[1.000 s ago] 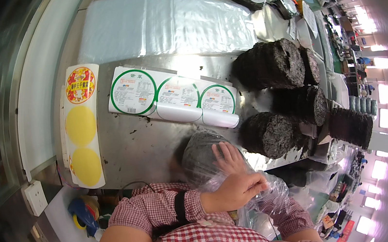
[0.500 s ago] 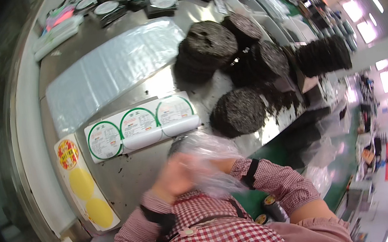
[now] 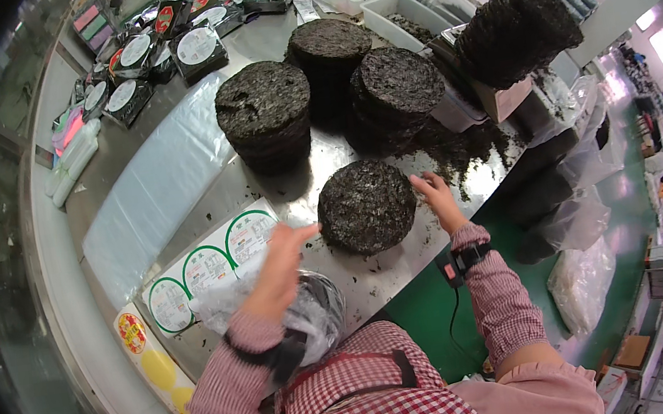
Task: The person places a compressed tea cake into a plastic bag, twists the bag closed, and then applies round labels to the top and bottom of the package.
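Note:
A short round stack of dark dried seaweed sheets (image 3: pixel 367 207) lies on the steel table in front of me. My left hand (image 3: pixel 275 275) reaches to its left edge, slightly blurred, with outstretched fingertips at or close to the rim. On the opposite side my right hand (image 3: pixel 441 202) is open, thumb and fingers apart, the fingertips beside the stack's right edge. Beneath my left wrist sits a clear plastic bag (image 3: pixel 324 312), its mouth spread out; something dark shows through it, but what it is I cannot tell. Taller seaweed stacks (image 3: pixel 264 111) stand farther back.
Label sheets with green rings (image 3: pixel 210 269) and a strip with yellow round stickers (image 3: pixel 156 368) lie at left. Behind them is a pile of flat clear bags (image 3: pixel 154 197). Black packed parcels (image 3: pixel 198 50) and white bins (image 3: pixel 399 18) line the far side. Seaweed crumbs litter the table's right part.
My hands were together at the plastic bag; now they are apart, either side of the short seaweed stack. The bag rests under my left wrist. The view has shifted toward the right.

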